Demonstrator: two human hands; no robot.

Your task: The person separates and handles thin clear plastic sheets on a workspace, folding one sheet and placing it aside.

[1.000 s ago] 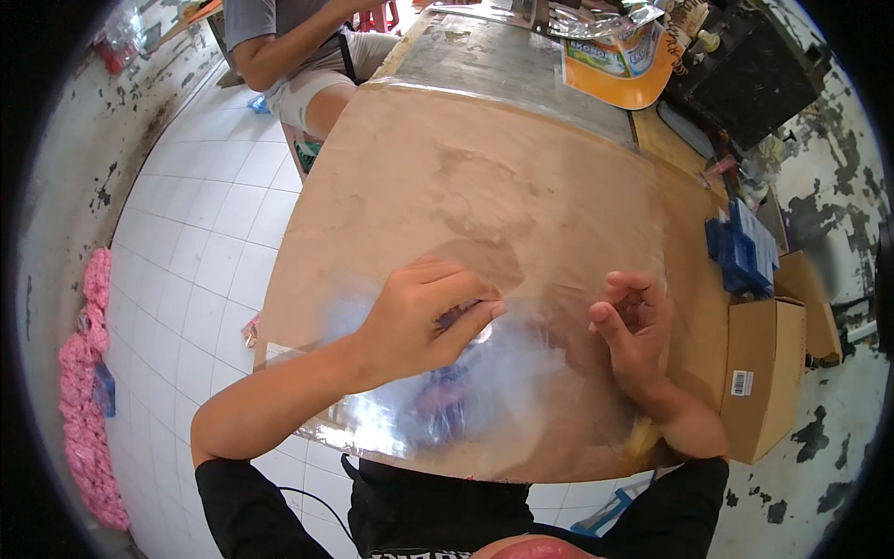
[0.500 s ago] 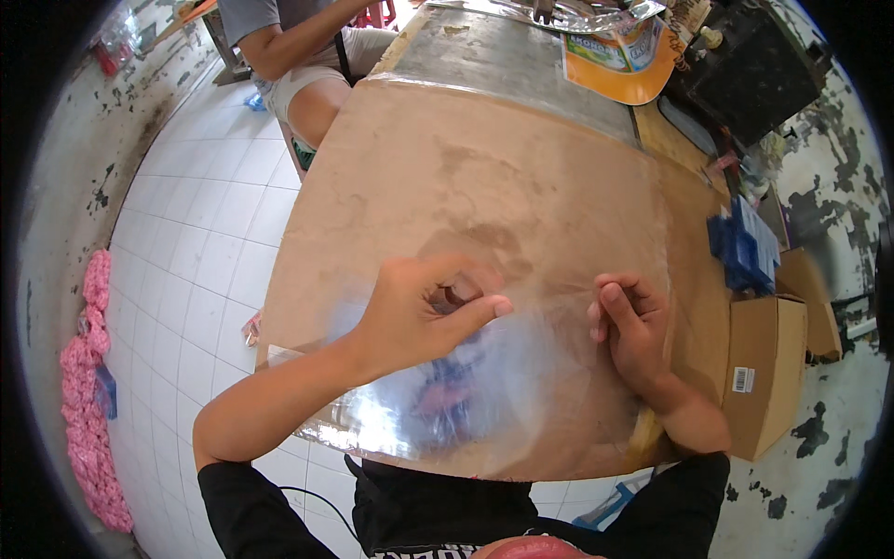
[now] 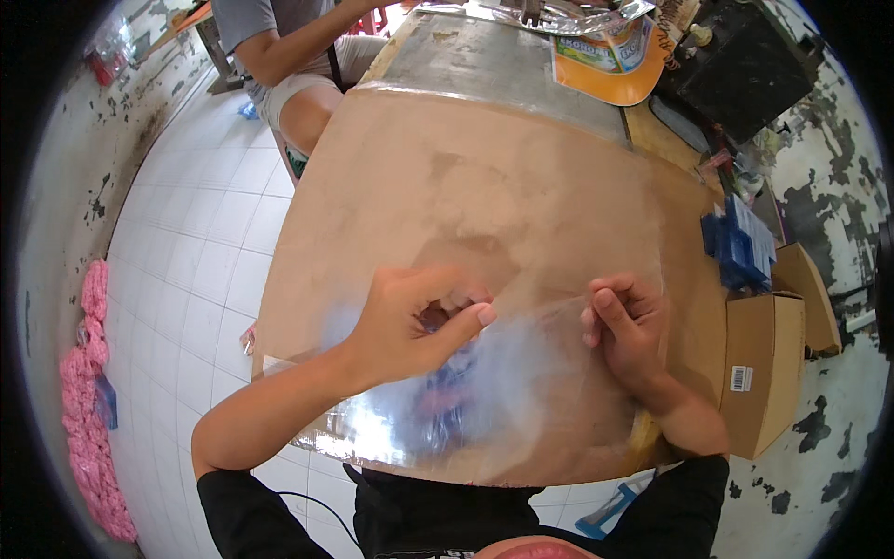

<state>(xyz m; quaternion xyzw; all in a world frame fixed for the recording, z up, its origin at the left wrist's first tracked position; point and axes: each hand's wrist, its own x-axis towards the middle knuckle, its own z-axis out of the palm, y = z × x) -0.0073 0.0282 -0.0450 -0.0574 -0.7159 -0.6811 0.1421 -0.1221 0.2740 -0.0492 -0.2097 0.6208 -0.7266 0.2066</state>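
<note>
Over the front half of the brown work table (image 3: 372, 177), my two hands hang a short way apart. My left hand (image 3: 414, 321) is curled in a loose pinch, its thumb tip close to the forefinger. Across from it, my right hand (image 3: 629, 331) is closed, with the thumb against the bent fingers. A faint thin line seems to run near the right fingertips, too fine to name. What either pinch holds, if anything, cannot be made out. Under the hands lies a glossy clear plastic cover (image 3: 521, 410), reflecting light and my clothing.
Another person (image 3: 279, 56) sits at the far left of the table. On the right are an open cardboard box (image 3: 764, 373), blue packages (image 3: 740, 244) and a black box (image 3: 740, 65). An orange printed sheet (image 3: 610, 74) lies at the back. Pink bundles (image 3: 88, 410) rest by the left wall.
My left hand has shifted slightly left and down, and its fingers have curled nearer the thumb. The right hand keeps its pinch almost in place. The whole view has tilted a little.
</note>
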